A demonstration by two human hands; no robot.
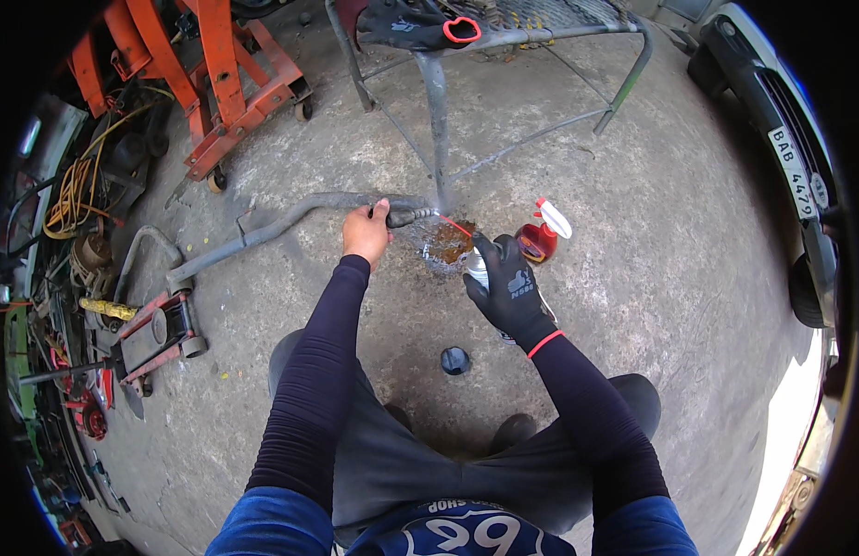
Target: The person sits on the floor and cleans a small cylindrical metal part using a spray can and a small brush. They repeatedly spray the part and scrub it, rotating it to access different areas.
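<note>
My bare left hand (366, 232) is closed round a dark part with a ribbed metal end (413, 216). What the part is, I cannot tell. In a black glove, my right hand (511, 283) grips a spray can (478, 269), mostly hidden by the fingers. A thin red straw (455, 223) runs from the can toward the ribbed end, where whitish spray or liquid shows. Below lies a wet brown patch (448, 246) on the concrete. Just right of the can stands a red spray bottle (535, 243) with a white and red trigger head.
Behind my left hand lies a long bent grey pipe (263, 238). A round dark cap (455, 360) sits between my feet. Farther off stand a metal-framed seat (436, 111) with a black glove (402, 30), an orange wheeled lift (224, 93), a floor jack (156, 335) and a vehicle (782, 120).
</note>
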